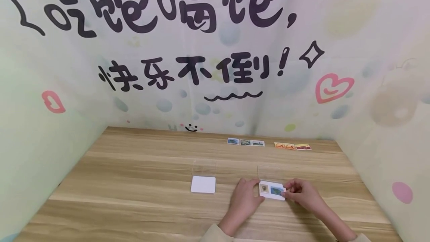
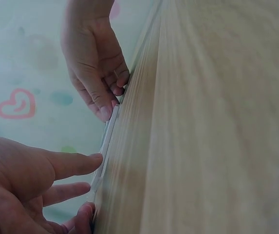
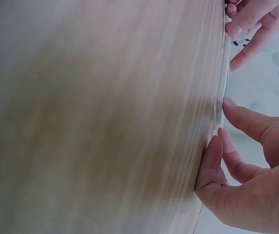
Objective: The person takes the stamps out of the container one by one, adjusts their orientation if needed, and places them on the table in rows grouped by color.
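A white card lies on the table in the head view, with a brown stamp at its left and a blue stamp towards its right. My left hand holds the card's left end, index finger at the far corner and thumb at the near edge. At the right end, my right hand pinches a small stamp with a reddish edge, mostly hidden by the fingertips. Both wrist views show the card edge-on, between the left hand and the right hand.
A second white card lies to the left, a clear plastic flap behind it. Another clear flap is behind the held card. Farther back are a row of blue stamps and a row of orange and red stamps, before the printed backdrop.
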`<move>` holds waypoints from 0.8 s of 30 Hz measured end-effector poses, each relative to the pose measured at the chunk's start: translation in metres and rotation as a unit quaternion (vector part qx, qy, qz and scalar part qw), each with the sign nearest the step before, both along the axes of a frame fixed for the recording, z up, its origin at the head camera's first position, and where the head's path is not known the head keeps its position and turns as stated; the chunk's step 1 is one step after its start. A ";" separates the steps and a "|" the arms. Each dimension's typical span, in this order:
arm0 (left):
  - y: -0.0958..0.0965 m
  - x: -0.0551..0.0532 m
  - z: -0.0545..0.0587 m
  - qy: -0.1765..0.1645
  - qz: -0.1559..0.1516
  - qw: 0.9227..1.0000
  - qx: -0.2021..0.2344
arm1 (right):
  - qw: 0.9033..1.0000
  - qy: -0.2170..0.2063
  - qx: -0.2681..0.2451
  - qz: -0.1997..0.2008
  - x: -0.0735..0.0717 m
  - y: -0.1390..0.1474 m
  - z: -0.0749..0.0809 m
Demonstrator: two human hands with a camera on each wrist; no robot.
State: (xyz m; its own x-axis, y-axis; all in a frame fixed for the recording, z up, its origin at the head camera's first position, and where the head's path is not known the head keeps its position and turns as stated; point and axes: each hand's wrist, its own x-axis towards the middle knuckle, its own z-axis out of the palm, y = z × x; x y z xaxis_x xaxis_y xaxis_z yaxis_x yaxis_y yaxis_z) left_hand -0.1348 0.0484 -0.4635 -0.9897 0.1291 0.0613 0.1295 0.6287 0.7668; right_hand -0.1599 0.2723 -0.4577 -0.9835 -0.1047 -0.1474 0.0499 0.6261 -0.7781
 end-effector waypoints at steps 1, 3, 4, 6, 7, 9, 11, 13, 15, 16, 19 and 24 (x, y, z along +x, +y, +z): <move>0.000 0.000 0.000 0.000 0.001 1.000 0.000 | 1.000 -0.001 -0.002 -0.001 0.000 0.000 0.000; 0.000 0.001 -0.001 0.002 0.003 1.000 -0.001 | 1.000 -0.002 -0.003 0.000 0.000 0.000 0.000; 0.000 0.001 -0.001 0.003 0.004 1.000 -0.002 | 1.000 -0.001 -0.002 0.000 0.000 0.001 0.000; 0.000 0.001 0.000 0.005 0.005 1.000 -0.004 | 1.000 -0.002 -0.001 0.000 0.000 0.001 -0.001; 0.000 0.001 0.000 0.005 0.006 1.000 -0.005 | 1.000 -0.003 -0.002 -0.001 0.000 0.001 -0.001; 0.000 0.001 0.000 0.007 0.008 1.000 -0.008 | 1.000 -0.003 -0.002 0.001 -0.001 0.002 -0.001; 0.001 0.001 0.000 0.009 0.010 1.000 -0.008 | 1.000 -0.004 -0.004 0.002 -0.002 0.003 0.000; 0.001 0.002 0.000 0.011 0.012 1.000 -0.009 | 1.000 -0.004 -0.008 0.006 -0.002 0.004 0.000; 0.001 0.001 0.001 0.009 0.012 1.000 -0.007 | 1.000 -0.006 -0.014 0.012 -0.002 0.004 0.001; 0.001 0.001 0.001 0.008 0.013 1.000 -0.007 | 1.000 -0.007 -0.016 0.014 -0.003 0.005 0.002; 0.002 0.002 0.002 0.004 0.015 1.000 -0.007 | 1.000 -0.016 -0.021 0.016 -0.004 0.005 0.003; 0.002 0.001 0.001 0.004 0.013 1.000 -0.015 | 0.999 -0.037 -0.028 0.012 -0.007 0.006 0.005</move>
